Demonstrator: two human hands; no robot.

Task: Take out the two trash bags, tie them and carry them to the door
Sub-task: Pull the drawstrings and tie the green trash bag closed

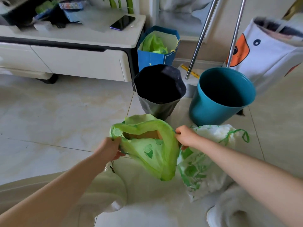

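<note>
The green trash bag (152,149) hangs open-mouthed between both hands above the tiled floor (57,115), something brown showing inside. The left hand (109,149) clenches the bag's left rim; the right hand (186,136) pinches its right rim. Just right of it, under the right forearm, the white trash bag (211,154) with green print sits on the floor, its drawstring loop loose. Behind stand a black bin (159,89) and a teal bin (221,97), near the white cabinet (73,59).

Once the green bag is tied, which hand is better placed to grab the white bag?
Right, probably. The right hand grips the green bag at its right edge, directly beside the white bag and near its drawstring loop. The left hand is on the bag's far side.
</note>
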